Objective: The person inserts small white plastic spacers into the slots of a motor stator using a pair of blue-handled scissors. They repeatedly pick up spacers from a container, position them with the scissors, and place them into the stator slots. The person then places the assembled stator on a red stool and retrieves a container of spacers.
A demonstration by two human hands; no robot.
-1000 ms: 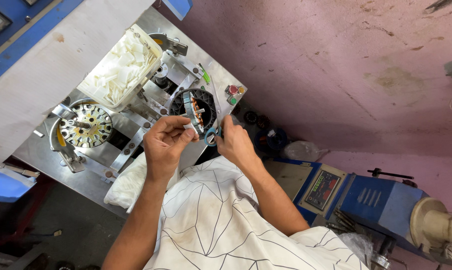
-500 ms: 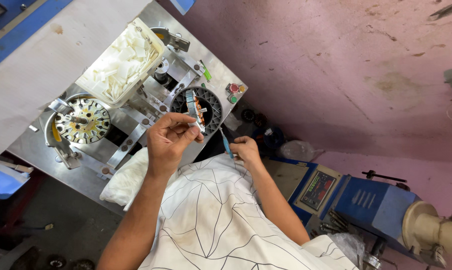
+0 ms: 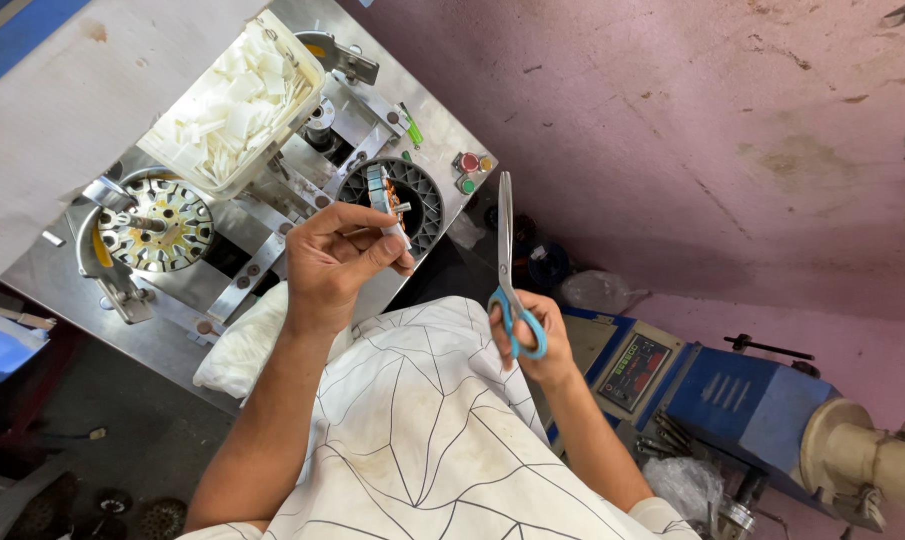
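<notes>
Scissors [image 3: 505,262] stand blades-up and closed in your right hand [image 3: 528,335], fingers curled through the blue loops. Your left hand [image 3: 334,258] pinches a small wound part [image 3: 384,200] over the black slotted ring [image 3: 414,196] on the steel machine table [image 3: 162,330]. Judging by this, trimming is in hand; next, bring the blades to the part.

red-lit display panel [image 3: 640,371] on blue machine [image 3: 762,410]
</notes>
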